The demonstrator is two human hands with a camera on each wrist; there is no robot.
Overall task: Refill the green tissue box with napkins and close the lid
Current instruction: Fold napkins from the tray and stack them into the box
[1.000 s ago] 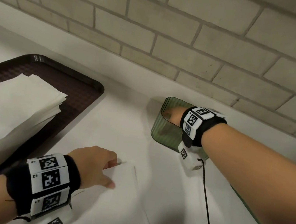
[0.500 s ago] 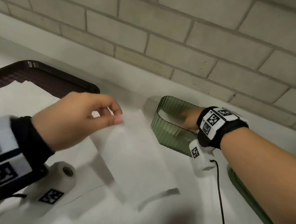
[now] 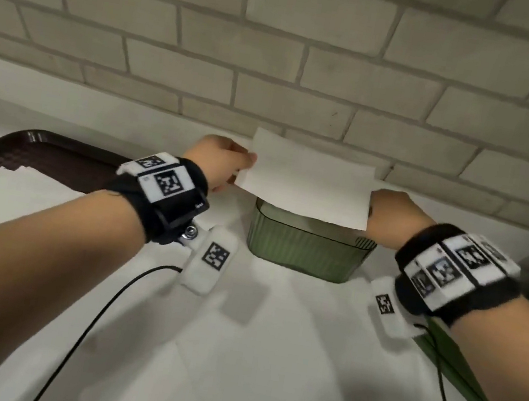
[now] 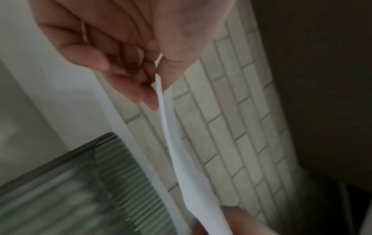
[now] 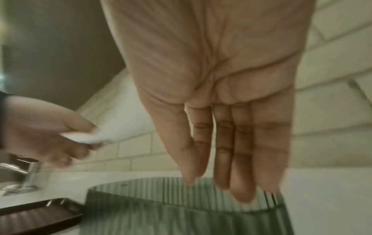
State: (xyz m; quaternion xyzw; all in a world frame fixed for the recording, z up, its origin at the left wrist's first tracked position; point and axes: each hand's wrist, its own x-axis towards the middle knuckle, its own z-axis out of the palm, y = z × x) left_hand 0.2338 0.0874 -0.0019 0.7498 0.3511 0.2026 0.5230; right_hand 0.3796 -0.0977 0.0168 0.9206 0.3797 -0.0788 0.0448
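Observation:
A white napkin (image 3: 308,179) hangs flat just above the open green ribbed tissue box (image 3: 307,252) by the brick wall. My left hand (image 3: 244,166) pinches its left edge between thumb and fingers; the left wrist view shows that pinch (image 4: 155,89) with the napkin (image 4: 181,159) trailing away over the box (image 4: 70,190). My right hand (image 3: 382,212) is at the napkin's right edge. In the right wrist view its fingers (image 5: 221,182) point straight down at the box rim (image 5: 181,214), palm bare. Whether it touches the napkin is unclear.
A dark brown tray (image 3: 39,147) at the left carries a stack of white napkins (image 3: 14,195). The green lid (image 3: 462,384) lies on the white counter under my right forearm. A metal fitting (image 5: 28,173) stands beyond the tray.
My left hand lifted the napkin off the counter and carried it right and back to above the box. My right hand came up out of the box to the napkin's right edge.

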